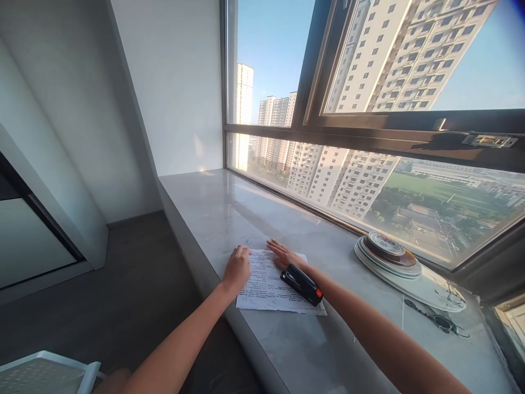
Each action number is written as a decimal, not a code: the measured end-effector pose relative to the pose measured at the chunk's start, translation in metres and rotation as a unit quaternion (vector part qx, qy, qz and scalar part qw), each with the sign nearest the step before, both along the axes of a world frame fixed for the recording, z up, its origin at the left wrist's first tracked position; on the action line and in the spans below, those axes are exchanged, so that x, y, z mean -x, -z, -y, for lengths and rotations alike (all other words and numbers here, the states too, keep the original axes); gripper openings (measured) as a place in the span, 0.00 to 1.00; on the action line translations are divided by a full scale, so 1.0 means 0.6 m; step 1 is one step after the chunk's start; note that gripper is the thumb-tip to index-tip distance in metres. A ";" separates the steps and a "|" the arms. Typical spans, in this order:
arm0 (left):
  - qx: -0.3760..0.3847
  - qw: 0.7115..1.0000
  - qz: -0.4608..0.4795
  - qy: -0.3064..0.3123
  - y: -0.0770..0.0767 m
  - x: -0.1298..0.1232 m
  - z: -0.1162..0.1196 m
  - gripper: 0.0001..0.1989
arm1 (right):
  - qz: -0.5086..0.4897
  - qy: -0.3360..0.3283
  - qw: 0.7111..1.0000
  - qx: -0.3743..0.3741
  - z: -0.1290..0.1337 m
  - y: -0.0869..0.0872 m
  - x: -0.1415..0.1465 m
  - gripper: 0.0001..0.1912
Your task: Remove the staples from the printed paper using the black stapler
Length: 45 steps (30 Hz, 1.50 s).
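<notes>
Printed paper [262,284] lies flat on the grey window sill [205,219]. At its upper left corner rests my left hand [238,268], its fingers bent together at the paper's edge; whether they pinch anything is hidden. My right hand [285,256] lies flat across the top of the paper with fingers stretched out. A black stapler [301,284] with a red spot at one end sits on the right part of the paper, beside my right wrist.
Stacked plates [385,257] stand on the sill at the right, near the window frame [369,139]. Sunglasses [443,323] lie in front of them. A white chair [45,372] is at the lower left, below the sill's front edge.
</notes>
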<state>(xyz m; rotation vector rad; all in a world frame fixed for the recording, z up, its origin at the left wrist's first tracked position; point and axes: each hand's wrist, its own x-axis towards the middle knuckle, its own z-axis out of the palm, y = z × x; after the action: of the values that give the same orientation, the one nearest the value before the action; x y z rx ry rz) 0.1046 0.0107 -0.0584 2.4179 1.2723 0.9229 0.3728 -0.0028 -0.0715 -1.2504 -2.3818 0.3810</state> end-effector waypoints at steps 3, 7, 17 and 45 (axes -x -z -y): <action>-0.028 0.996 -0.063 0.054 0.004 -0.055 0.030 0.21 | -0.080 0.029 0.996 0.001 0.010 -0.023 0.001 0.32; -0.009 0.987 -0.140 0.072 0.014 -0.087 0.039 0.25 | -0.238 0.201 0.950 0.008 0.055 -0.073 -0.006 0.30; 0.033 0.979 -0.180 0.089 0.013 -0.083 0.032 0.31 | -0.079 0.367 0.925 0.052 0.187 -0.115 0.010 0.06; 0.064 0.986 -0.127 0.086 0.021 -0.083 0.026 0.28 | 0.046 0.311 0.947 0.060 0.252 -0.118 -0.074 0.11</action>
<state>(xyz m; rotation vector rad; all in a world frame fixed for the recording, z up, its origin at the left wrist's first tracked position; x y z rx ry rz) 0.1544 -0.0051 -0.0708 2.5538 1.1384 0.4846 0.4174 -0.1542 -0.0006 -2.0150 -1.9081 0.2686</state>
